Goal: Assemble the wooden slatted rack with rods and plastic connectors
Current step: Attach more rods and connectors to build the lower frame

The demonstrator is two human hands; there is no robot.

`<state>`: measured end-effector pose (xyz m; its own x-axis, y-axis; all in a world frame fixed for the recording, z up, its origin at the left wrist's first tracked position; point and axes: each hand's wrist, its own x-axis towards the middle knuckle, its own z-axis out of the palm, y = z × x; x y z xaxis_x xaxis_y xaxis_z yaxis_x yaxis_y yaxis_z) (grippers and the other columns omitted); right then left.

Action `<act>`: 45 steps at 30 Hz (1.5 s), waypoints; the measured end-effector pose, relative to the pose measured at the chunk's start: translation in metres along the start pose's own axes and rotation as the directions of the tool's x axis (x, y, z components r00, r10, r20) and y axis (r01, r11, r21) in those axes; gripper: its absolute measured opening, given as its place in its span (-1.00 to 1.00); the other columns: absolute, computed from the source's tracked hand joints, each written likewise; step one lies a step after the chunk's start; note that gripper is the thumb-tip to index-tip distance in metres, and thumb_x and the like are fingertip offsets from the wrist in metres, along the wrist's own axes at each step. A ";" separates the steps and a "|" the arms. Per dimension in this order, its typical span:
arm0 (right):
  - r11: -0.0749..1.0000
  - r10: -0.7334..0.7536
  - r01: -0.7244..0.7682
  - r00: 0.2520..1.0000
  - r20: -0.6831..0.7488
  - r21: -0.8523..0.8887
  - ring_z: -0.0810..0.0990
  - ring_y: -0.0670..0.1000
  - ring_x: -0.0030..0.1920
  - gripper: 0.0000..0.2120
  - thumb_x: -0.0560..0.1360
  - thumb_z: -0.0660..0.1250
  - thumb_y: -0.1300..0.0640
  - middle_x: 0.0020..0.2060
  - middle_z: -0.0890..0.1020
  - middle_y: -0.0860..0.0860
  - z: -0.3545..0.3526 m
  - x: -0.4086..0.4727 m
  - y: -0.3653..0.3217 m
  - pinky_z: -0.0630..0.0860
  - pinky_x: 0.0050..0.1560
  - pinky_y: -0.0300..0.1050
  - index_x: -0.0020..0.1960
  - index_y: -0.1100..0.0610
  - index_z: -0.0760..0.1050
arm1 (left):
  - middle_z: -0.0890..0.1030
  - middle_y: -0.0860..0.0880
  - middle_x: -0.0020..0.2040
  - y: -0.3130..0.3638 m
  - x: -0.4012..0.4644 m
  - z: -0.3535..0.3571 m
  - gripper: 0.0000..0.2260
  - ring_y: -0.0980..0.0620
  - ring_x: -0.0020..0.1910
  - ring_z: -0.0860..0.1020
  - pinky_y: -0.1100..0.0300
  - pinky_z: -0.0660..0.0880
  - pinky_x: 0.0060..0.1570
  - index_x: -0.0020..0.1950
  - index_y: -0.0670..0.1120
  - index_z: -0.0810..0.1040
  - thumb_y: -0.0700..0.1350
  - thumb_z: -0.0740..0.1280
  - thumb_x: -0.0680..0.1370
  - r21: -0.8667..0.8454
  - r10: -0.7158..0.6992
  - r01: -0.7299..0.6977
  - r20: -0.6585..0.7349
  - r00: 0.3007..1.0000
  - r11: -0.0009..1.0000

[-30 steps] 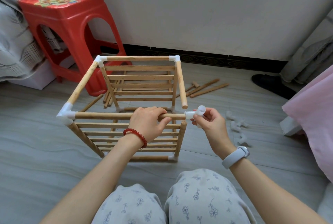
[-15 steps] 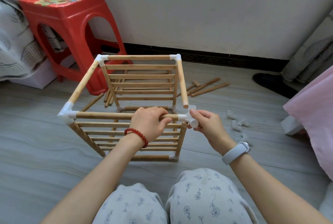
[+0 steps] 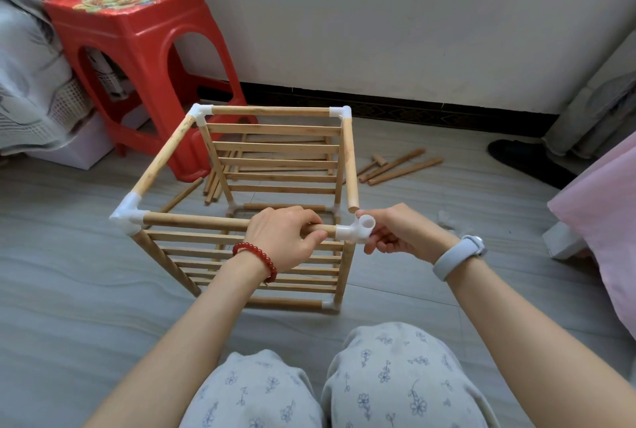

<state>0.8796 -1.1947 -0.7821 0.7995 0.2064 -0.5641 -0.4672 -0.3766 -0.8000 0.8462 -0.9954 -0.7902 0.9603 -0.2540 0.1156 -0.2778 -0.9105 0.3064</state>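
Note:
The wooden slatted rack stands on the floor as an open box of rods, slats and white corner connectors. My left hand grips the near top rod close to its right end. My right hand pinches a white plastic connector that sits on that rod's end, above the near right upright, with one open socket pointing up. The right top rod ends bare just above and behind this connector, apart from it.
Loose rods lie on the floor right of the rack, more rods left behind it. Spare white connectors lie to the right. A red plastic stool stands back left. Pink fabric borders the right; my knees fill the foreground.
My right hand has turned the connector on the near rod's end and brought it onto the near right corner; its open socket now faces up. My left hand keeps its grip.

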 end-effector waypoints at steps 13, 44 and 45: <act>0.913 -0.245 0.277 0.959 0.140 -0.298 0.38 -0.18 -0.56 -0.59 0.59 0.17 -0.05 -0.54 0.57 -0.05 0.022 -0.004 0.008 0.31 -0.47 -0.35 -0.33 0.09 0.58 | 0.57 0.11 -0.04 -0.008 -0.015 -0.004 -0.70 0.12 -0.06 0.51 0.20 0.33 0.02 0.20 0.08 0.52 0.16 0.18 0.55 0.030 0.175 -0.180 0.123 0.977 0.983; -0.150 -0.509 0.630 0.611 0.606 -0.762 0.30 -0.01 0.32 -0.65 0.53 0.25 -0.10 0.19 0.43 -0.06 0.117 0.027 -0.050 -0.13 0.47 0.10 0.27 -0.02 0.39 | 0.56 0.00 0.15 -0.067 -0.097 -0.001 -0.67 -0.05 0.40 0.29 -0.18 0.16 0.36 0.09 -0.08 0.58 0.11 0.36 0.47 -0.042 -0.211 0.208 -0.274 0.938 0.977; -0.153 -0.521 0.626 0.607 0.601 -0.765 0.30 0.00 0.31 -0.67 0.54 0.25 -0.08 0.17 0.44 -0.06 0.117 0.027 -0.048 -0.13 0.47 0.10 0.26 -0.01 0.40 | 0.56 -0.01 0.14 -0.068 -0.097 0.000 -0.68 -0.06 0.38 0.31 -0.18 0.19 0.35 0.09 -0.09 0.58 0.10 0.36 0.47 -0.043 -0.209 0.205 -0.272 0.939 0.978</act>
<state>0.8796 -1.0651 -0.7829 0.5014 0.8638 -0.0486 0.8606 -0.5038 -0.0747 0.7725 -0.9088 -0.8221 0.9525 0.0401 0.3018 -0.0762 -0.9284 0.3638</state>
